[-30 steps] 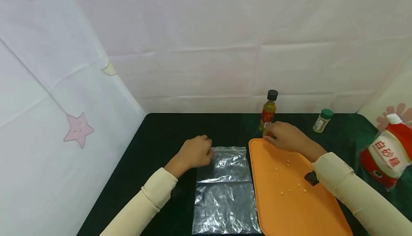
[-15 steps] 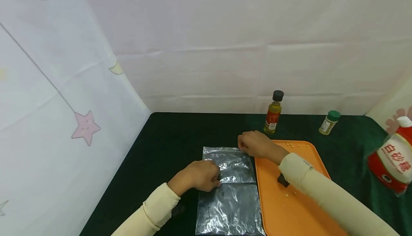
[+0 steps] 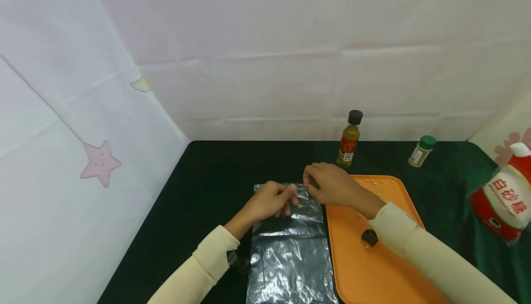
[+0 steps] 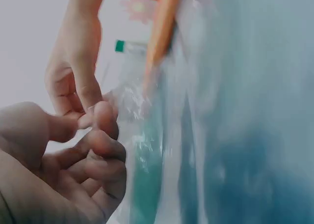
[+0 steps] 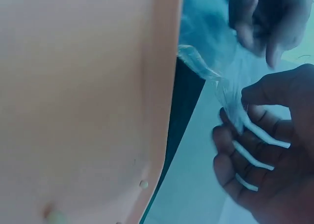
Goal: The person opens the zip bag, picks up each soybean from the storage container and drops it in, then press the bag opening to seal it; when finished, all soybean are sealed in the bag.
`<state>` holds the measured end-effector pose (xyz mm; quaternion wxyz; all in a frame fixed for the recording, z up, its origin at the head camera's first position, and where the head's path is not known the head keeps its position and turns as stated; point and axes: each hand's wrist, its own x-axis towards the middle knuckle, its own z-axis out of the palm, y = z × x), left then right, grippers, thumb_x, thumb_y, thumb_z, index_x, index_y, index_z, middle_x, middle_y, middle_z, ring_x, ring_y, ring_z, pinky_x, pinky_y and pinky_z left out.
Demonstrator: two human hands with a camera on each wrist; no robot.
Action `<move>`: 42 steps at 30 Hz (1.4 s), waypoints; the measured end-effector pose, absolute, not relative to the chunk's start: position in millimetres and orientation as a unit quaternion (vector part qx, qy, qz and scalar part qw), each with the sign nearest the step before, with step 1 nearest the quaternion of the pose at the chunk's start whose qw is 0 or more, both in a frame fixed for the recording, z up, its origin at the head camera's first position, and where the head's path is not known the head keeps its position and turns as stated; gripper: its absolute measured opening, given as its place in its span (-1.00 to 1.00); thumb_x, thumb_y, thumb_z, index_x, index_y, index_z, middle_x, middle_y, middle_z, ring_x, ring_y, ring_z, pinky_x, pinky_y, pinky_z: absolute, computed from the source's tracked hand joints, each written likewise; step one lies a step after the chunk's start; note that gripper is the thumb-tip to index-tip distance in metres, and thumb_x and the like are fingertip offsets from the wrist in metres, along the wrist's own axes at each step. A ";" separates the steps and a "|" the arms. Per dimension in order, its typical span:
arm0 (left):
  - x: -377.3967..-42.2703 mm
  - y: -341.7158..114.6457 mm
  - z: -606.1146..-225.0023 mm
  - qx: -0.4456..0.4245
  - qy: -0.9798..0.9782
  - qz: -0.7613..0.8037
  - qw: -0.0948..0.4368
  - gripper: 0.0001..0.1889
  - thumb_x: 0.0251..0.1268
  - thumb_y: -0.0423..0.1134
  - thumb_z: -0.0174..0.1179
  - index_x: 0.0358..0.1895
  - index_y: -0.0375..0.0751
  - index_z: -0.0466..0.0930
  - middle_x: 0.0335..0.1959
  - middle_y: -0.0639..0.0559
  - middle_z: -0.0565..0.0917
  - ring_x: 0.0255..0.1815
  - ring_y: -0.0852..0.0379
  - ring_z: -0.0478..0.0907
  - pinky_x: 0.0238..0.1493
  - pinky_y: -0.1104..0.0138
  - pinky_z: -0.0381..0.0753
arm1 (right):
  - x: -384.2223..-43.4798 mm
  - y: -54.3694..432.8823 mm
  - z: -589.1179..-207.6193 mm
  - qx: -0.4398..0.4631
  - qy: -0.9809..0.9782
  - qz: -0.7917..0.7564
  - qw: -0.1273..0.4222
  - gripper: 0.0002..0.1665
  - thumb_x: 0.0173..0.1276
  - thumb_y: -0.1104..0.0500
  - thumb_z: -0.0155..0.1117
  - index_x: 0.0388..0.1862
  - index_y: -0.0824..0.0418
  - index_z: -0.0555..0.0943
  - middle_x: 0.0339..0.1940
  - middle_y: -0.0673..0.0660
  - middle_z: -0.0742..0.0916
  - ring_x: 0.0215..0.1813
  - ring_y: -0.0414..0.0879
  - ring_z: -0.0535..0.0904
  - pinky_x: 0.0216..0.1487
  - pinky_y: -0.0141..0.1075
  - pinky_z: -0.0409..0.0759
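Note:
A clear zip-top plastic bag (image 3: pixel 290 267) lies flat on the dark green cloth, its mouth at the far end. My right hand (image 3: pixel 332 185) is at the bag's top right corner; in the right wrist view, thumb and fingers of the right hand (image 5: pixel 274 135) pinch the gathered plastic (image 5: pixel 235 106). Just left of it, my left hand (image 3: pixel 269 200) is over the bag's top edge, fingers bent. In the left wrist view the left hand (image 4: pixel 73 170) has thumb and forefinger close together beside the right fingertips; whether plastic is between them is unclear.
An orange tray (image 3: pixel 356 267) with several small pale bits lies right of the bag, under the right forearm. Behind it stand an oil bottle (image 3: pixel 349 138) and a green-capped jar (image 3: pixel 422 151). A red and white sugar pouch (image 3: pixel 504 198) is at far right.
My right hand has moved left from the tray's far edge to the bag's top corner. The left hand went down over the bag, then back up to its top edge.

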<state>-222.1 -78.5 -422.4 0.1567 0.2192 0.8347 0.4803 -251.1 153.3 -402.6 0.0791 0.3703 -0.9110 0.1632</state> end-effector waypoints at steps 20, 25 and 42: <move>-208.3 -63.2 -432.0 0.086 0.718 0.657 0.212 -0.61 0.58 -0.18 0.00 -0.20 -0.43 0.72 -0.55 -0.17 0.71 -0.85 0.20 0.37 -0.86 0.44 0.24 | -243.6 154.8 -400.7 0.277 -0.893 0.356 -0.003 -0.89 0.39 0.17 0.31 -0.35 0.04 0.73 -0.45 -0.17 0.71 -0.46 -0.22 0.60 -0.43 -0.25 0.61; -200.8 -61.3 -431.5 0.083 0.735 0.637 0.216 -0.61 0.58 -0.16 0.01 -0.27 -0.37 0.74 -0.55 -0.23 0.71 -0.88 0.18 0.37 -0.89 0.42 0.22 | -245.2 154.2 -406.7 0.218 -0.905 0.366 0.005 -0.90 0.37 0.17 0.27 -0.31 0.08 0.71 -0.45 -0.11 0.70 -0.49 -0.17 0.59 -0.46 -0.22 0.59; -203.6 -75.4 -423.4 0.274 0.914 0.232 -0.190 -0.87 0.47 -0.08 0.20 -0.06 0.07 0.68 0.01 0.01 0.49 -0.08 0.05 0.37 -0.11 0.18 0.34 | -232.5 146.5 -407.2 0.352 -0.905 0.236 0.043 -0.56 0.32 0.52 0.08 -0.19 0.12 0.81 -0.20 0.04 0.51 -0.33 -0.18 0.38 -0.38 -0.34 0.47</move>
